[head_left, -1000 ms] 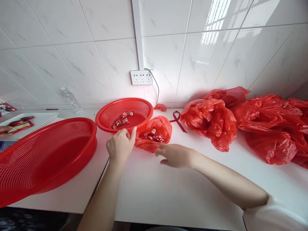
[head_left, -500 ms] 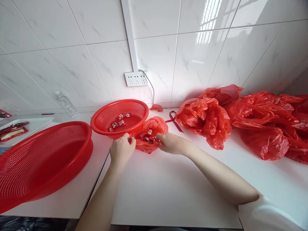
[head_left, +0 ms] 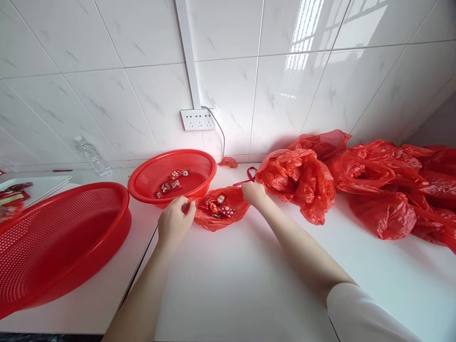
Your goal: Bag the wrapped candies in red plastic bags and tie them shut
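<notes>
A thin red plastic bag (head_left: 235,214) lies on the white table with its mouth spread wide. Several small red wrapped packets (head_left: 226,211) show inside it, some with white dots. My left hand (head_left: 175,219) pinches the bag's left edge between thumb and fingers. At the opposite edge my right hand (head_left: 253,194) is closed on the plastic, its fingertips partly hidden. Just behind my left hand stands a round red plastic basket (head_left: 204,187) with several similar small packets (head_left: 174,184) on its bottom.
A larger red basket (head_left: 123,206) stands at the left, beside a white tray (head_left: 53,184) with packets. A clear plastic bottle (head_left: 93,156) leans near the wall. Crumpled red bags (head_left: 299,178) lie at the right, with a dark red ribbon (head_left: 249,176) beside them. A socket strip (head_left: 198,119) is on the wall.
My right hand has moved right and slightly away from me, pulling the bag's mouth wider. More of the packets inside now show. My left hand still grips the left edge.
</notes>
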{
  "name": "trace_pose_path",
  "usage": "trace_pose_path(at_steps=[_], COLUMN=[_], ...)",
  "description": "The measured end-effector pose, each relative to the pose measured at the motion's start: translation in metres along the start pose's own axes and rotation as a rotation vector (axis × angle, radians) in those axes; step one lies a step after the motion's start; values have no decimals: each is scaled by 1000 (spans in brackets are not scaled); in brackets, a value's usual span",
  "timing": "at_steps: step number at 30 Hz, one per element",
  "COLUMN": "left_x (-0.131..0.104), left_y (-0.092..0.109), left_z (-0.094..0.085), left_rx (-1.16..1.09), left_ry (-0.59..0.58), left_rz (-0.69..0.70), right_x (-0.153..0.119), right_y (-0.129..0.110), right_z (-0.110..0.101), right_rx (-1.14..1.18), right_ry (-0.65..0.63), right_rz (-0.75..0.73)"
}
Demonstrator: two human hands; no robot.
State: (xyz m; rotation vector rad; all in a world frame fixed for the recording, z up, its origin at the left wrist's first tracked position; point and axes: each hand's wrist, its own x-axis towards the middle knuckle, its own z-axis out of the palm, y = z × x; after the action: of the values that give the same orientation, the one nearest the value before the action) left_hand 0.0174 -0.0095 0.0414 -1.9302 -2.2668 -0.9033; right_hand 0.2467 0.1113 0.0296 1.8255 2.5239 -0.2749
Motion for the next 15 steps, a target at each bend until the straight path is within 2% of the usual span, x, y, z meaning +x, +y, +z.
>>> trace_pose_path(at_steps=[3, 5, 8, 10, 11, 13, 15], left_x=[3, 8, 26, 41, 49, 60, 62], left_y=[2, 8, 22, 33, 38, 51, 65], left_z=[-2, -7, -25, -39, -46, -57, -62], left_rx=[-382, -670, -989, -1108, -1156, -1234, -1273], left_ry=[175, 249, 313, 330, 319, 281, 201], left_rz=[20, -63, -164, -155, -139, -80, 0], right_x=[-10, -19, -30, -33, -35, -41, -52], right_y=[21, 34, 50, 57, 58, 58, 51], right_z=[-28, -44, -59, -64, -67, -73, -79], right_rx=[150, 290, 821, 1254, 1400, 1536, 1498], right_ry=[81, 188, 389, 472, 498, 587, 712], right_rz=[-30, -62, -206, -318, -355, -397, -455])
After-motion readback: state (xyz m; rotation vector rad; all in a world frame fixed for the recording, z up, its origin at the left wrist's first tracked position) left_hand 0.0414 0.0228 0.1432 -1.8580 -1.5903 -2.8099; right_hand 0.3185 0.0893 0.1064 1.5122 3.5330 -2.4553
